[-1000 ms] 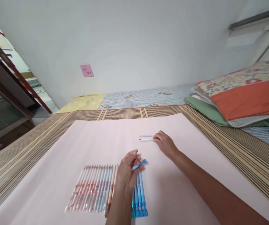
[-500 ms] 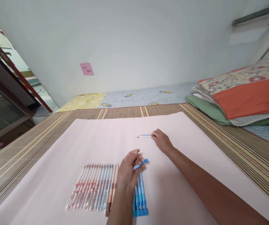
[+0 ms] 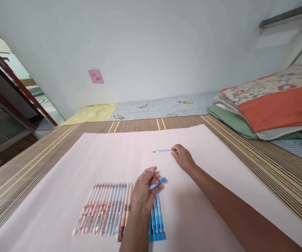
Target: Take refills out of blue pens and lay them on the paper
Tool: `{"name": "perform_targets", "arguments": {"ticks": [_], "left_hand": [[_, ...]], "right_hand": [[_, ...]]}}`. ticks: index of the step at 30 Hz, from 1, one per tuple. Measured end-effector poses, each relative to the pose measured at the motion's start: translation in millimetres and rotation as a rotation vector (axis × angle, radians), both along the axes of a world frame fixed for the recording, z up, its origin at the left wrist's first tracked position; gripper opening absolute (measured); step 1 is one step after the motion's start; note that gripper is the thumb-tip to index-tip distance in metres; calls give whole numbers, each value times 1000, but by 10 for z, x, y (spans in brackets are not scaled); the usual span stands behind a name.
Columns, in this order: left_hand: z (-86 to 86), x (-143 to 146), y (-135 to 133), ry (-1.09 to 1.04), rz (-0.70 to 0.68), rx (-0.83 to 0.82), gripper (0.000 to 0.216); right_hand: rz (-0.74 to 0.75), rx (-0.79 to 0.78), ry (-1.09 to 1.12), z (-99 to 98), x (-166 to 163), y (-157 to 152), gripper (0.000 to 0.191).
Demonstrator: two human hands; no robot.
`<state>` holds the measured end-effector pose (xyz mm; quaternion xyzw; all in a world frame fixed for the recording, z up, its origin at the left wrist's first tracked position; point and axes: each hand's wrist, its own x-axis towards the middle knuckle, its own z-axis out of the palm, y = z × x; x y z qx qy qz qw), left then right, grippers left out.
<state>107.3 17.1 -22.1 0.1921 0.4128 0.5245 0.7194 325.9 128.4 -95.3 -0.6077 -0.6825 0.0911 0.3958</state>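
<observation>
My left hand (image 3: 147,183) is closed around a blue pen barrel (image 3: 157,184) whose square end points up to the right. Farther out, my right hand (image 3: 182,154) pinches the right end of a thin pen refill (image 3: 163,151) with a dark tip pointing left; a pale blue strip shows along it, and I cannot tell whether it is a separate piece. Under and left of my left wrist, a row of pens (image 3: 101,210) lies side by side, clear-and-pink ones first, then tan ones. Blue pens (image 3: 156,218) show to the right of the wrist, which hides part of the row.
A large pale pink sheet (image 3: 114,154) covers a striped bamboo mat (image 3: 230,150). Folded bedding (image 3: 279,105) is stacked at the right. Beyond the mat lies patterned cloth (image 3: 156,108) against the wall, where a pink note (image 3: 95,76) is stuck.
My right hand has shifted slightly right relative to the refill, so a little more of it shows. My left hand keeps its hold on the blue pen barrel. The view has moved slightly.
</observation>
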Motion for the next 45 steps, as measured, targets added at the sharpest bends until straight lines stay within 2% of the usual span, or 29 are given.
{"name": "perform_targets", "arguments": {"ticks": [16,31,34,37,39,42,45], "left_hand": [[1,32,-9,10,6,-21,36],[-26,35,-3,-7,-2,-11,37],[-9,27,-4,-5,2,-13,36],[10,21,-8,-8,1,-15,35],[16,21,-11,-17,-6,-14,34],[2,32,-13,-33,-25,-11,33],[-29,45,-8,-45,-55,0,35]], "right_hand": [[-78,-10,-63,10,-86,62,10],[-71,12,-40,11,-120,75,11],[-78,7,7,51,-99,48,10],[-95,12,61,207,-82,-74,12],[-50,8,104,388,-103,-259,14],[255,-118,248,679,-193,-679,16],[467,-252,240,824,-301,-1098,11]]}}
